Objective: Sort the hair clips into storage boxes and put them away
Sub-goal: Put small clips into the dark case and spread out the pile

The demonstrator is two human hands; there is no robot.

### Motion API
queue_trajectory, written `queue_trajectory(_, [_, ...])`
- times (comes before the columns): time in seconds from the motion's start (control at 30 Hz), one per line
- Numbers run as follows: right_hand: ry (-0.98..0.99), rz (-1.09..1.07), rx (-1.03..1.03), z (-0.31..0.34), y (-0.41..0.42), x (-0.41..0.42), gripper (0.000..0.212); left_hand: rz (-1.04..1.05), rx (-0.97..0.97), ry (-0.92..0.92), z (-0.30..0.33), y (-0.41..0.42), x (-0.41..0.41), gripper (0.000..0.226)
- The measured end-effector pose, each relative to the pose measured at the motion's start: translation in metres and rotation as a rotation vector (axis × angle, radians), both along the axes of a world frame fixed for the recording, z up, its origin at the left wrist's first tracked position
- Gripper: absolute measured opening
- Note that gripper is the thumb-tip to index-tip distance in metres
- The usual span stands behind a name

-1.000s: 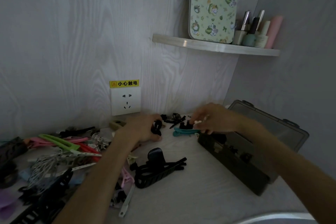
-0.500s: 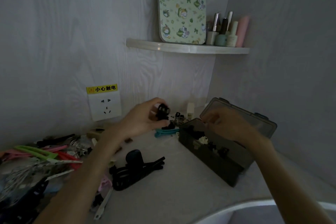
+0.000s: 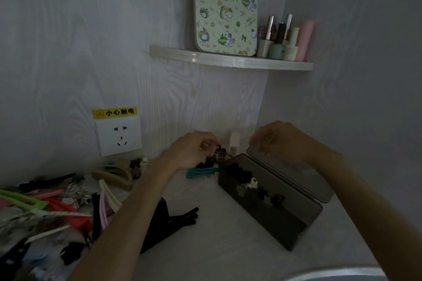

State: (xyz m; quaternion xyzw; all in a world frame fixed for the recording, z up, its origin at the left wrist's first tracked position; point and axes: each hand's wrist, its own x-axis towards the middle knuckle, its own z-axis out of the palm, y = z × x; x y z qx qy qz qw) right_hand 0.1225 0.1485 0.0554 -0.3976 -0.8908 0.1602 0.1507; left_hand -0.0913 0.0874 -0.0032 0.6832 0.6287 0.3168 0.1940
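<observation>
Black clip (image 3: 218,146) pinched in left hand (image 3: 190,151), beside box (image 3: 269,207)

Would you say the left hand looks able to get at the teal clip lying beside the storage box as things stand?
Probably yes. The left hand hangs just above and behind the teal clip, which lies uncovered on the table against the near end of the storage box. The hand already seems to pinch a small black clip, which might hinder it.

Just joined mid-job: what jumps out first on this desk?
Both hands meet at the back of the desk: the left hand pinches a small black clip beside the open dark storage box, while the right hand hovers over its lid. A bright heap of hair clips crowds the left side. Above, a green patterned tin stands on the corner shelf.
</observation>
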Motion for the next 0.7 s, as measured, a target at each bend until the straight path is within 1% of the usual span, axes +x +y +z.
queue_trajectory(0.07, [-0.069, 0.053, 0.030, -0.004, 0.007, -0.019, 0.021, 0.021, -0.074, 0.045, -0.006, 0.002, -0.013, 0.030])
queue_trajectory(0.17, [-0.342, 0.164, -0.038, -0.019, 0.010, -0.047, 0.033, -0.018, -0.189, 0.149, -0.018, 0.003, -0.016, 0.032])
queue_trajectory(0.23, [-0.493, 0.151, -0.076, -0.026, 0.011, -0.054, 0.046, -0.001, -0.216, 0.241, -0.024, 0.004, -0.019, 0.031])
queue_trajectory(0.3, [-0.526, 0.140, -0.120, -0.025, 0.007, -0.050, 0.055, 0.037, -0.254, 0.276, -0.024, 0.005, -0.024, 0.031])
queue_trajectory(0.4, [-0.538, 0.184, -0.221, -0.013, -0.002, -0.037, 0.053, 0.102, -0.354, 0.332, -0.020, 0.002, -0.032, 0.034])
queue_trajectory(0.47, [-0.610, 0.207, -0.211, -0.005, -0.003, -0.032, 0.050, 0.146, -0.422, 0.411, -0.017, 0.002, -0.038, 0.039])
queue_trajectory(0.6, [-0.705, 0.203, -0.247, 0.000, -0.004, -0.034, 0.042, 0.252, -0.589, 0.582, -0.016, 0.003, -0.045, 0.060])
queue_trajectory(0.63, [-0.724, 0.201, -0.248, 0.000, -0.004, -0.035, 0.040, 0.282, -0.616, 0.644, -0.014, 0.000, -0.043, 0.060])
queue_trajectory(0.67, [-0.737, 0.192, -0.235, 0.000, -0.004, -0.036, 0.038, 0.313, -0.603, 0.686, -0.011, -0.003, -0.039, 0.054])
queue_trajectory(0.7, [-0.735, 0.176, -0.202, -0.002, -0.004, -0.038, 0.037, 0.342, -0.537, 0.696, -0.007, -0.006, -0.034, 0.040])
